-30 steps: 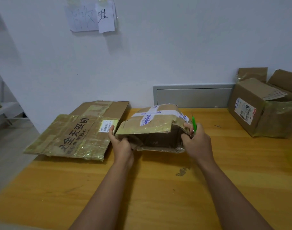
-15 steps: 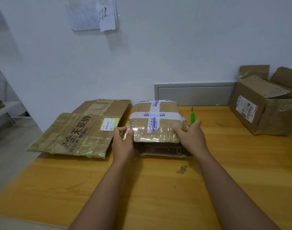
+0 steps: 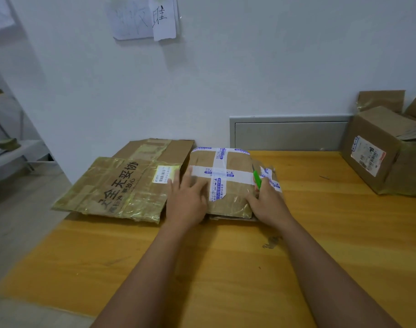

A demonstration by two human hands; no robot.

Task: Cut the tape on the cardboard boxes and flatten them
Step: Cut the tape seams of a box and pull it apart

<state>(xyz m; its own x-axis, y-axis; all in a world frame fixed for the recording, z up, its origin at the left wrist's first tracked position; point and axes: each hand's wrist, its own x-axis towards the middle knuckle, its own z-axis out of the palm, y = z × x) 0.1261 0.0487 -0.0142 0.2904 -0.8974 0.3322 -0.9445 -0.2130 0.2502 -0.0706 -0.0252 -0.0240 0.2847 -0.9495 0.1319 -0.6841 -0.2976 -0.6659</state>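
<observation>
On the table (image 3: 332, 245), I press a box (image 3: 226, 185) down flat at 12 o'clock from me, just short of the wall. My left hand (image 3: 187, 200) lies open on its left side, fingers straight and spread over the cross of white tape (image 3: 217, 172). My right hand (image 3: 268, 204) sits at the box's right edge, fingers curled round a green cutter (image 3: 257, 179) whose tip points up and away over the tape. At 10 o'clock, touching the box's left side, lie flat sheets of cardboard (image 3: 122, 185) with black printed characters and a white label. At 2 o'clock, well apart, an open carton (image 3: 377, 150) stands against the wall. A grey panel (image 3: 289, 133) is set in the wall behind the box, and paper notes (image 3: 145, 17) hang higher up.
</observation>
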